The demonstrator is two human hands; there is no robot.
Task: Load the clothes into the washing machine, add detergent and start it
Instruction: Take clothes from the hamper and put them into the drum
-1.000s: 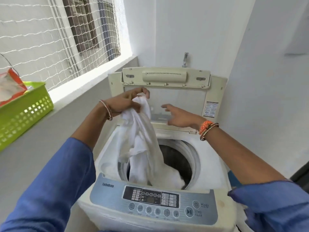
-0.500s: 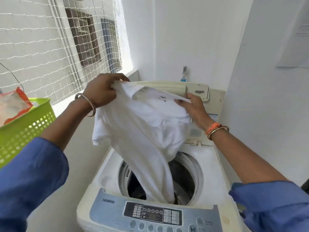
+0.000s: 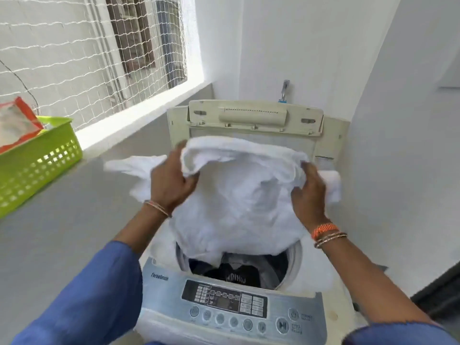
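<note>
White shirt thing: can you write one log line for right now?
step: loading | left hand, right hand: both gripping white cloth garment | above cream top-loading washing machine drum | lid open

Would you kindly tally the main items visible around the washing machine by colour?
White: 1, the white garment held by the left hand and right hand
Dark: 1, the dark garment in the drum
Green: 1, the green basket
Orange: 1, the orange packet
Total: 4
</note>
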